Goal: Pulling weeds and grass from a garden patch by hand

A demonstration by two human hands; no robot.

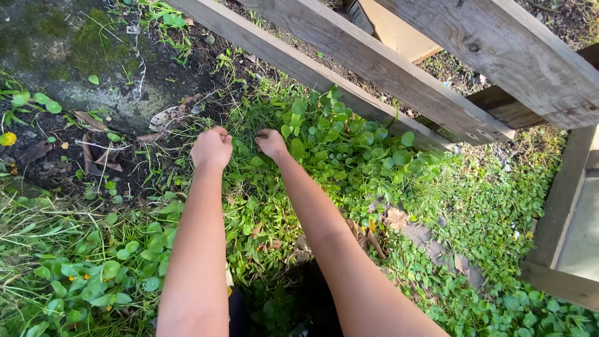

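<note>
While both fists (211, 148) (271, 143) clench, grass tuft (244, 132) sits gripped between curled fingers.

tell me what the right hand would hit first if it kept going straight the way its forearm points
Most likely the weeds: the right hand is already closed in their stems, pointing up and slightly left in the picture. Past them comes the lower fence board, then the soil behind it. Depth is hard to judge here.

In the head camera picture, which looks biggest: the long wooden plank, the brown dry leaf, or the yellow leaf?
1. Long wooden plank, by far.
2. Brown dry leaf.
3. Yellow leaf, smallest, though partly cut off at the edge.
</note>
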